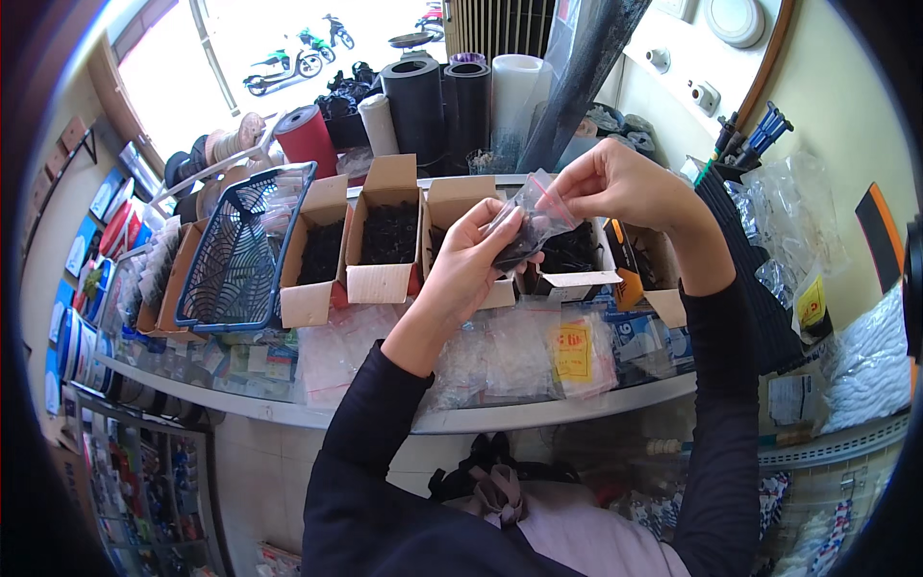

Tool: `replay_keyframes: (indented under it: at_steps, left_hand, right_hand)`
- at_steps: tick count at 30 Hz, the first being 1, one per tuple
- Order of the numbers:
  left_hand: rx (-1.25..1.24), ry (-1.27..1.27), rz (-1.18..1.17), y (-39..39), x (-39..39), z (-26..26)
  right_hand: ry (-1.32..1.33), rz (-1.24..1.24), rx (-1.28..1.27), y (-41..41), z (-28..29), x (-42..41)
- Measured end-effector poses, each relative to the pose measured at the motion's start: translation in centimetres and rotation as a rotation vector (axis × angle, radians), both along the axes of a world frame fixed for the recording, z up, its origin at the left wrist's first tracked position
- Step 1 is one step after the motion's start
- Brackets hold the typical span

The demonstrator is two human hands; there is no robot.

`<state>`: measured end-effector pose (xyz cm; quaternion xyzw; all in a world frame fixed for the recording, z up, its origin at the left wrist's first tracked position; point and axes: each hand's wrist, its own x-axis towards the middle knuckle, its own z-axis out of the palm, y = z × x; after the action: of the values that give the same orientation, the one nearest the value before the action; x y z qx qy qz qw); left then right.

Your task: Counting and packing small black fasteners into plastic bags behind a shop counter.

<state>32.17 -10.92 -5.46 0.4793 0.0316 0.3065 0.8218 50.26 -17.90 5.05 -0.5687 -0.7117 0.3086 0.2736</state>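
Observation:
A small clear zip-lock bag (525,229) with dark pieces in its lower part is held up over the row of boxes. My left hand (472,252) grips it from the left and below. At its red-lined mouth, the bent fingers of my right hand (613,184) pinch the upper right edge. Behind the bag, a cardboard box of black screws (573,249) is partly hidden by my hands. More open boxes of black screws (389,231) stand to the left. Flat clear plastic bags (497,353) lie on the glass counter below, one pack with a yellow label (572,351).
A blue plastic basket (231,252) with small packets stands left of the boxes. At the right end is an orange-and-black box (627,263). Black rolls (411,108), a red roll (306,141) and a clear plastic roll (519,94) rise behind. The counter's metal edge (555,420) runs in front.

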Motion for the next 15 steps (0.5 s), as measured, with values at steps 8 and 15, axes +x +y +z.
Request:
replay_keyframes:
  at_steps: [8,15]
  left_hand:
    - [-0.072,0.016,0.139,-0.5,0.3,0.5]
    - [-0.021,0.027,0.223,-0.5,0.1,0.2]
  right_hand:
    - [-0.100,-0.046,0.049,0.0,-0.1,-1.0]
    - [0.015,-0.068,0.142,0.3,-0.7,-2.0]
